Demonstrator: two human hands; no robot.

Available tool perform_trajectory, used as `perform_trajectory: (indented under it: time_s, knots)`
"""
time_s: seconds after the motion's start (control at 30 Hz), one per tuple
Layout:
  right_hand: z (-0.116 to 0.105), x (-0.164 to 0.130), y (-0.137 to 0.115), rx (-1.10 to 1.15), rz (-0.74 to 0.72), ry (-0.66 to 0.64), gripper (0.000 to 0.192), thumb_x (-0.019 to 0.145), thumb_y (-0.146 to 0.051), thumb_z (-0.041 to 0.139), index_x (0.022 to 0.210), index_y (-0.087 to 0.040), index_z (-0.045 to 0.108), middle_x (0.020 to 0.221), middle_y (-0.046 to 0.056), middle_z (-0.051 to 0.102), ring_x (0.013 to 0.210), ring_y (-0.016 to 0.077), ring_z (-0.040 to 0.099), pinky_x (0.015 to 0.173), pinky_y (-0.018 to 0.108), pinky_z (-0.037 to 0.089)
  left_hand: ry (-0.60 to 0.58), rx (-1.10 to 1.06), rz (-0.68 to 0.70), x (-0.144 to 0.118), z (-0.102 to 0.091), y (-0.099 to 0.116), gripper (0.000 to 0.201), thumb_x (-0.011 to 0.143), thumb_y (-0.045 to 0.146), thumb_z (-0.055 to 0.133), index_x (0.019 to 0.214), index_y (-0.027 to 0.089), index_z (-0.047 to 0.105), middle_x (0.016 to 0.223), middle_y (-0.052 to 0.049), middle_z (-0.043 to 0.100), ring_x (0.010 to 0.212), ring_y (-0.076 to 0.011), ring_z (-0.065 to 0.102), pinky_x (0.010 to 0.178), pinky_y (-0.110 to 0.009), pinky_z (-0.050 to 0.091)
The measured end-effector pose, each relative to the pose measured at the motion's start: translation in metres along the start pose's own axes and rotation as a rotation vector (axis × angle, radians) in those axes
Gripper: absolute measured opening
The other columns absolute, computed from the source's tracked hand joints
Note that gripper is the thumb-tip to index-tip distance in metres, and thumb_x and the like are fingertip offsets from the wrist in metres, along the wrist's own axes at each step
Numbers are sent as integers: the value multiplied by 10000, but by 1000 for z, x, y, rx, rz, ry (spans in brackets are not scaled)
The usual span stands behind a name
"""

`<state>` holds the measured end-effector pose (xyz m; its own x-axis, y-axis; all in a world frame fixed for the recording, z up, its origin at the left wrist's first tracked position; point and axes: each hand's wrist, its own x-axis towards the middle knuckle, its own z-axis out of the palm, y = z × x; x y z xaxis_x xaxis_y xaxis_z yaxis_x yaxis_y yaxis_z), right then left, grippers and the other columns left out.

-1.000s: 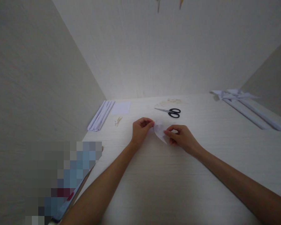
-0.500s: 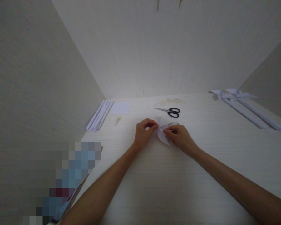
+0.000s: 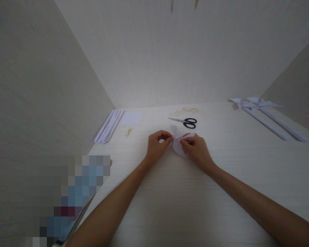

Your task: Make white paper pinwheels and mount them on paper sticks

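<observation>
A white paper pinwheel (image 3: 179, 148) with curled blades is held just above the table between my two hands. My left hand (image 3: 158, 142) pinches at its left side, near the centre, with thumb and forefinger. On the other side my right hand (image 3: 195, 147) is closed on a blade, thumb against the fingers. Whether a small pin sits under the left fingertips cannot be made out. Scissors (image 3: 189, 122) with black handles lie just beyond the hands, blades pointing left.
At left lie several rolled paper sticks (image 3: 109, 127), a square paper sheet (image 3: 131, 118) and small wooden picks (image 3: 129, 132). Thin scraps (image 3: 187, 110) sit by the back wall. Finished pinwheels on paper sticks (image 3: 267, 120) rest at right. Walls enclose the white table (image 3: 154, 206).
Both hands keep their pinch on the pinwheel. Its blades have turned slightly, the upper one tilting left. The whole view has shifted a little.
</observation>
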<state>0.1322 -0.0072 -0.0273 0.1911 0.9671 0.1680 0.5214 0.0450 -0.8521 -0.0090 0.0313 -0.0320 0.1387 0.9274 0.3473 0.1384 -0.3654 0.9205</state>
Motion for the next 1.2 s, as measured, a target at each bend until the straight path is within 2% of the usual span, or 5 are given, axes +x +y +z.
perform_trajectory:
  time_s: [0.2, 0.63, 0.83, 1.0, 1.2]
  knots:
    - [0, -1, -1, -19, -61, -14, 201, 718, -200, 501, 623, -162, 674, 705, 61, 646, 688, 183, 554, 618, 283, 404, -13, 19, 15, -1, 1, 1, 53, 616, 191, 630, 625, 148, 598, 629, -22, 608, 608, -121, 564, 637, -270, 480]
    - [-1, 1, 2, -6, -81, -79, 228, 751, -212, 468, 648, -149, 661, 666, 47, 637, 629, 160, 540, 587, 260, 383, -21, -17, 4, -1, 3, 0, 64, 607, 196, 644, 615, 150, 601, 614, -17, 607, 594, -114, 561, 624, -260, 482]
    - [0, 2, 4, 16, -64, -69, 231, 746, -227, 456, 645, -137, 643, 598, 32, 588, 543, 135, 483, 506, 241, 342, -18, -38, -9, -1, 3, 1, 70, 599, 198, 652, 605, 150, 601, 607, -15, 608, 590, -116, 566, 629, -265, 489]
    - [-1, 2, 3, 14, -72, -83, 235, 740, -234, 453, 582, -151, 605, 524, 8, 532, 507, 126, 451, 506, 243, 329, -19, -39, -11, -1, 4, 3, 51, 603, 179, 646, 598, 151, 603, 601, -11, 613, 581, -116, 571, 619, -259, 487]
    - [-1, 3, 7, 46, -40, -88, 253, 745, -250, 445, 512, -172, 506, 426, -31, 419, 408, 103, 382, 449, 237, 290, -72, 97, 68, -5, 3, 9, 26, 627, 156, 626, 603, 149, 627, 632, -36, 649, 608, -133, 594, 625, -265, 485]
